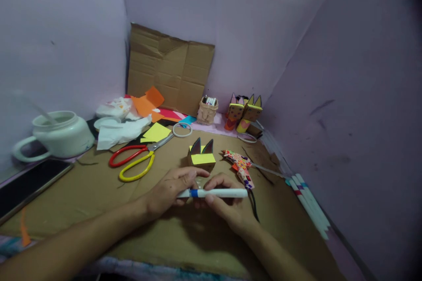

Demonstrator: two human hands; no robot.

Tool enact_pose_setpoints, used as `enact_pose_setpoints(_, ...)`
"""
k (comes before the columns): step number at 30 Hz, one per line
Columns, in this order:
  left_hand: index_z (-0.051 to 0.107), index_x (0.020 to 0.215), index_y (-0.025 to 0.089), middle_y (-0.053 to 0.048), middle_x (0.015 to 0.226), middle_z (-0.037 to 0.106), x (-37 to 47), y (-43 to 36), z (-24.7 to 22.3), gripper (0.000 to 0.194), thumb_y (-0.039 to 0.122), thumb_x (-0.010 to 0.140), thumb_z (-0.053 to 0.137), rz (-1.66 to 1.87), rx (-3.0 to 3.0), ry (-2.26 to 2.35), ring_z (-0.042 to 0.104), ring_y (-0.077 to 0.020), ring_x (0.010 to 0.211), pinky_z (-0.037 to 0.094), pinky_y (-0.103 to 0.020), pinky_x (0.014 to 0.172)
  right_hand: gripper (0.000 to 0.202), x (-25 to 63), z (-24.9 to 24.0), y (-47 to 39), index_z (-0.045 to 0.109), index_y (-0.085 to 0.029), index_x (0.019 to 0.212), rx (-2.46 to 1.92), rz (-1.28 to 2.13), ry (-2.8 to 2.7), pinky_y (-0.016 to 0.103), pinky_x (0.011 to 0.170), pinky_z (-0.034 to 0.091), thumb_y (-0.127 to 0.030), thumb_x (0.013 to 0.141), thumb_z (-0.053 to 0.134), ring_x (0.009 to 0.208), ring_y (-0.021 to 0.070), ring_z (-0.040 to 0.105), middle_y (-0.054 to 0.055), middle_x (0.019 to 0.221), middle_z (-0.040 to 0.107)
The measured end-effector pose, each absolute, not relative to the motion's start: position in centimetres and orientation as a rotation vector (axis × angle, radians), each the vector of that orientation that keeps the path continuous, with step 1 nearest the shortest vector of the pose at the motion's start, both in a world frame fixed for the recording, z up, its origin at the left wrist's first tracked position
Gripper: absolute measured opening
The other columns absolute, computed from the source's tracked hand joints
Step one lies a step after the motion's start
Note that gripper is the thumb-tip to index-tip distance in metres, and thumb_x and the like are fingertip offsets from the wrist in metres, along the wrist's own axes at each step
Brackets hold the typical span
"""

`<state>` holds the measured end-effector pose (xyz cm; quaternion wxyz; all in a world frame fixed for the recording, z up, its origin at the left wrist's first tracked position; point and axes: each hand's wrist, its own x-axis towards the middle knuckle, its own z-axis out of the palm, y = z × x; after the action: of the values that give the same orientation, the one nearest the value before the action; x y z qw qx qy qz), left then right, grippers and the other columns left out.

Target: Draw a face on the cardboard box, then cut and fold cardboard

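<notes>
A white marker pen point(226, 193) with a blue band lies level between my two hands, above the cardboard sheet. My left hand point(173, 186) closes round its left end, and my right hand point(229, 199) grips the long white part between thumb and fingers. Just beyond my fingers stands a small box-shaped cardboard piece point(202, 159) with a yellow top and two dark pointed ears. To the right of it rests a glue gun point(240, 166) with a colourful patterned body, its black cord running toward my right wrist.
Scissors point(136, 151) with red and yellow handles lie to the left. A white pot point(61, 134) and a phone point(33, 186) are further left. Several markers point(310, 206) line the right side. Eared cardboard figures point(244, 114) and a pen holder point(207, 111) stand at the back.
</notes>
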<state>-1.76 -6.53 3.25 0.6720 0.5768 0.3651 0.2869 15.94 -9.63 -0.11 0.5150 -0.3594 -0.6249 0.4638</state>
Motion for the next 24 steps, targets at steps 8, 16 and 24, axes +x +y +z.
enact_pose_setpoints(8,0.064,0.098,0.016,0.000,0.067,0.058,-1.2,-6.4,2.1,0.054,0.064,0.078,0.050,0.720,1.168,0.785,0.041,-0.0074,0.044,0.024,-0.018,0.037,0.012,15.2,0.3,-9.6,0.060,-0.020,0.073,-0.861,1.075,-1.535,0.023,0.045,0.045,-0.028,0.075,0.070,0.049,0.0130,0.061,0.000,0.062,0.068)
enact_pose_setpoints(16,0.068,0.098,0.016,-0.007,0.088,0.066,-1.0,-6.8,1.5,0.046,0.054,0.087,0.045,0.863,1.236,0.676,0.058,-0.0213,0.083,0.048,-0.033,0.075,0.021,14.7,-1.0,-9.4,0.056,-0.020,0.074,-0.807,1.287,-1.356,0.023,0.048,0.050,-0.034,0.076,0.072,0.050,0.0132,0.065,0.000,0.061,0.070)
enact_pose_setpoints(24,0.061,0.115,0.023,-0.006,0.120,0.055,-1.3,-7.7,1.5,0.040,0.050,0.093,0.040,1.174,1.734,0.524,0.045,-0.0255,0.120,0.034,-0.034,0.100,0.030,14.8,-1.0,-9.1,0.051,-0.021,0.075,-0.794,1.552,-1.115,0.022,0.045,0.053,-0.039,0.074,0.074,0.046,0.0121,0.065,-0.004,0.057,0.069)
